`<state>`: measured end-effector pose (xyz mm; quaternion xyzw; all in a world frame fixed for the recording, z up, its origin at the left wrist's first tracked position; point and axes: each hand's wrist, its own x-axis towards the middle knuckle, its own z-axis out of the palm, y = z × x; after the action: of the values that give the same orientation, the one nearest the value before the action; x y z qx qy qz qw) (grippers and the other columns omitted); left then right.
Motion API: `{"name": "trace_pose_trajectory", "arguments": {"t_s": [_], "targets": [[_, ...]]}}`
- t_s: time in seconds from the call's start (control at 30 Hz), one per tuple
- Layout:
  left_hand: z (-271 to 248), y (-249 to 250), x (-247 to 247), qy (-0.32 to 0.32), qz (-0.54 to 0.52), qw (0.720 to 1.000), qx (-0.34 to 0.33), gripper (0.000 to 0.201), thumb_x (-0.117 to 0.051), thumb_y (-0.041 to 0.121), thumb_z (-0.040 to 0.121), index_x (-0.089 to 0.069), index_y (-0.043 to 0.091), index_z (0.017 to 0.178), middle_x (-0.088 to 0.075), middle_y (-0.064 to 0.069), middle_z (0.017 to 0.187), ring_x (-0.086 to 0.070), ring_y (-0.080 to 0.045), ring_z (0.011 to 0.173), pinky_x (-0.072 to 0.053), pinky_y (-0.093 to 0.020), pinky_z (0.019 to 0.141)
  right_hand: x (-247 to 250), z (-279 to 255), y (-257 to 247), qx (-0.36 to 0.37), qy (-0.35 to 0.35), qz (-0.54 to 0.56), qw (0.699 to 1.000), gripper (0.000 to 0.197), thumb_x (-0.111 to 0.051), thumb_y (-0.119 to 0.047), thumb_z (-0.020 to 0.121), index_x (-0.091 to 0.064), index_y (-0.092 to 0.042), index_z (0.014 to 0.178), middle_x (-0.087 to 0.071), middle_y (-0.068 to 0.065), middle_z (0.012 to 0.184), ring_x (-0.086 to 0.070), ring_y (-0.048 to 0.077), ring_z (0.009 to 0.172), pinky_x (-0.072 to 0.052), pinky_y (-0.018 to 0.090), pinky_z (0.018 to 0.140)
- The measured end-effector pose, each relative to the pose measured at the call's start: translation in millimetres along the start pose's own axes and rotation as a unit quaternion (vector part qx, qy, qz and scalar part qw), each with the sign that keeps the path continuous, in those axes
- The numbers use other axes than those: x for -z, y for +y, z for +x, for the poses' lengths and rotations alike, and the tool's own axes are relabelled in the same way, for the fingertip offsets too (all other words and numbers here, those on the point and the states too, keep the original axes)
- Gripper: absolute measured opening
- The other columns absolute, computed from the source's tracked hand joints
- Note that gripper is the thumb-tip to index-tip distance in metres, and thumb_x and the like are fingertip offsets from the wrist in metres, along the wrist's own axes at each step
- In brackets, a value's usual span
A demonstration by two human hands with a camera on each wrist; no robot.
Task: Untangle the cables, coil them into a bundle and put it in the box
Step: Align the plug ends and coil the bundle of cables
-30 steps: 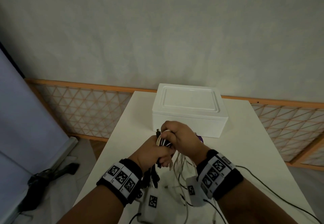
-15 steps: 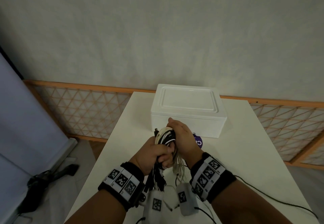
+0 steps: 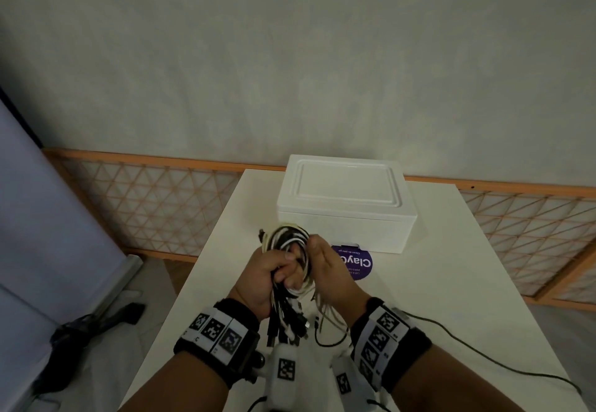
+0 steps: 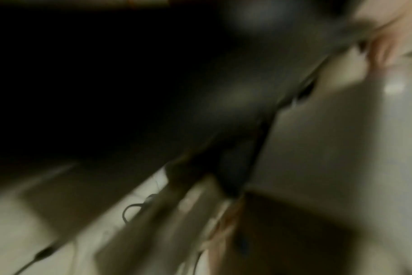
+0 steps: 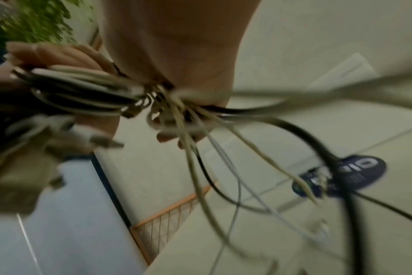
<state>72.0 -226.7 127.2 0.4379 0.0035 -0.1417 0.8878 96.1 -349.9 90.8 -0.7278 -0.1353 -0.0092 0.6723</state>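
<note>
Two hands on the cables [image 3: 288, 244] above the table [image 3: 451, 282]: left hand [image 3: 269, 274] grips the coiled loops, right hand [image 3: 329, 269] pinches a strand, tails dangling loose, box [image 3: 346, 215] lid on, so coiling roughly half done.

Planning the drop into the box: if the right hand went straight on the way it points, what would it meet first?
Probably the closed white box; the right hand, holding the cable bundle, points away toward its front wall, though depth is unclear.

Closed box [image 3: 345, 218] blocks table [image 3: 451, 282] ahead; bare table either side of it
</note>
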Motion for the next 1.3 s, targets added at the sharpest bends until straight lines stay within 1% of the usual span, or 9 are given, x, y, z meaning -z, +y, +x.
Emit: {"name": "trace_pose_trajectory", "arguments": {"t_s": [0.23,0.43,0.57,0.7,0.83,0.93,1.03,1.17,1.3], "targets": [[1,-4,4,0.007,-0.024,1.0,0.002,0.029,-0.064,0.012,0.05,-0.052,0.001,0.074,-0.031,0.003,0.034,-0.036,-0.011,0.032,-0.037,-0.019,0.04,-5,-10,0,-0.079,0.017,0.005,0.997,0.048,-0.027,-0.043,0.098,-0.053,-0.016,0.069,-0.048,-0.009,0.043,-0.042,0.002,0.041,-0.035,0.021,0.046],[4,0,8,0.033,-0.019,0.999,-0.006,0.017,-0.057,0.005,0.058,-0.052,0.001,0.074,-0.031,0.003,0.034,-0.037,-0.012,0.032,-0.038,-0.019,0.041,-3,-13,12,-0.068,-0.024,-0.013,0.997,0.039,-0.035,-0.044,0.098,-0.055,-0.011,0.097,-0.056,0.005,0.066,-0.051,0.017,0.054,-0.043,0.031,0.052],[10,11,13,0.071,-0.06,0.996,-0.011,0.007,-0.053,0.005,0.065,-0.056,0.005,0.071,-0.032,0.006,0.035,-0.035,-0.009,0.033,-0.038,-0.017,0.041,12,-26,25,-0.066,-0.073,-0.088,0.991,0.007,-0.045,-0.023,0.098,-0.05,-0.023,0.104,-0.062,-0.005,0.078,-0.056,0.007,0.065,-0.048,0.024,0.063],[12,21,15,0.079,-0.093,0.992,-0.022,0.013,-0.05,0.006,0.07,-0.062,0.008,0.065,-0.032,0.007,0.035,-0.035,-0.008,0.034,-0.036,-0.017,0.041,36,-46,49,-0.076,-0.123,-0.354,0.924,0.016,-0.049,-0.019,0.09,-0.046,-0.022,0.106,-0.062,-0.004,0.084,-0.06,0.011,0.072,-0.051,0.026,0.065],[13,24,16,0.097,-0.04,0.994,-0.017,0.025,-0.031,0.004,0.089,-0.052,0.007,0.076,-0.032,0.007,0.035,-0.034,-0.008,0.034,-0.036,-0.018,0.042,55,-65,68,-0.093,-0.09,-0.463,0.877,0.014,-0.047,-0.024,0.091,-0.047,-0.021,0.104,-0.062,-0.006,0.085,-0.063,0.018,0.081,-0.048,0.028,0.073],[12,20,17,0.093,-0.021,0.995,-0.016,0.018,-0.037,0.005,0.087,-0.053,0.005,0.078,-0.033,0.007,0.035,-0.036,-0.008,0.034,-0.038,-0.018,0.043,71,-69,70,-0.127,-0.09,-0.509,0.846,0.046,-0.06,-0.036,0.085,-0.045,-0.021,0.126,-0.06,-0.006,0.115,-0.057,0.017,0.109,-0.041,0.026,0.09],[11,21,17,0.075,0.005,0.997,-0.024,0.012,-0.05,0.009,0.071,-0.058,0.003,0.078,-0.032,0.006,0.036,-0.037,-0.01,0.035,-0.04,-0.019,0.043,85,-67,57,-0.195,-0.136,-0.373,0.897,0.103,-0.08,-0.048,0.064,-0.024,-0.023,0.146,-0.035,-0.006,0.143,-0.032,0.014,0.135,-0.027,0.025,0.11],[11,23,16,0.055,0.035,0.998,-0.026,0.017,-0.051,0.008,0.066,-0.068,0.007,0.065,-0.031,0.004,0.035,-0.038,-0.011,0.034,-0.04,-0.019,0.043,83,-43,4,-0.088,-0.037,-0.173,0.98,0.089,-0.064,-0.018,0.061,-0.023,-0.033,0.138,-0.032,-0.005,0.143,-0.034,0.015,0.134,-0.03,0.006,0.098],[8,20,4,-0.004,0.063,0.998,-0.024,0.019,-0.064,0.012,0.054,-0.065,0.003,0.07,-0.033,0.002,0.035,-0.038,-0.012,0.033,-0.04,-0.019,0.044,48,-13,-27,-0.007,-0.042,-0.279,0.959,0.111,-0.078,-0.023,0.067,-0.004,-0.025,0.149,-0.021,-0.009,0.144,-0.021,0.015,0.137,-0.019,0.037,0.116]]}}
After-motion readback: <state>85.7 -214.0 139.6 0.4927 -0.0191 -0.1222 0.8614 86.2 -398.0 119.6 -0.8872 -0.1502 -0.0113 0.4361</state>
